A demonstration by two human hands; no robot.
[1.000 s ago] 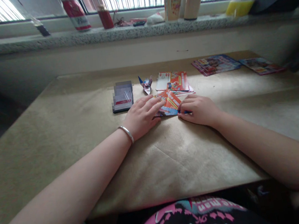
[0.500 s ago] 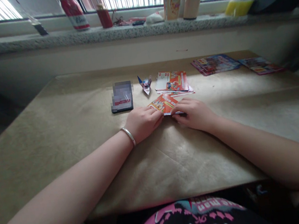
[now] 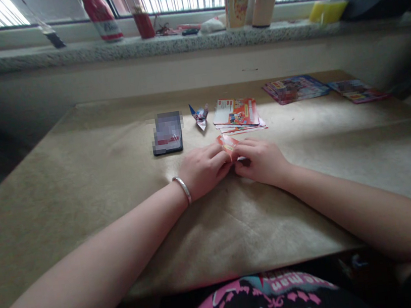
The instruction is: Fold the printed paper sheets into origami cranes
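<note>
Between my hands is a folded sheet of orange printed paper (image 3: 227, 141), most of it covered by my fingers. My left hand (image 3: 205, 169), with a silver bangle at the wrist, pinches it from the left. From the right, my right hand (image 3: 262, 159) pinches it too, thumb below and fingers above; the fingertips of both hands nearly meet. Just beyond lies a small pile of orange and white printed sheets (image 3: 238, 112). A folded paper crane (image 3: 200, 117) stands left of that pile, and a dark phone (image 3: 168, 133) lies farther left.
Two stacks of colourful printed sheets, one (image 3: 298, 88) beside another (image 3: 359, 90), lie at the table's back right. Behind the table (image 3: 81, 192), a stone windowsill (image 3: 175, 44) holds a red can (image 3: 102, 18), a small red bottle (image 3: 143, 22), tall containers and a yellow object (image 3: 328, 12).
Both hands have drawn closer together at the paper. Much less of its orange face shows now, and it looks narrower. The pile, crane and phone have stayed put.
</note>
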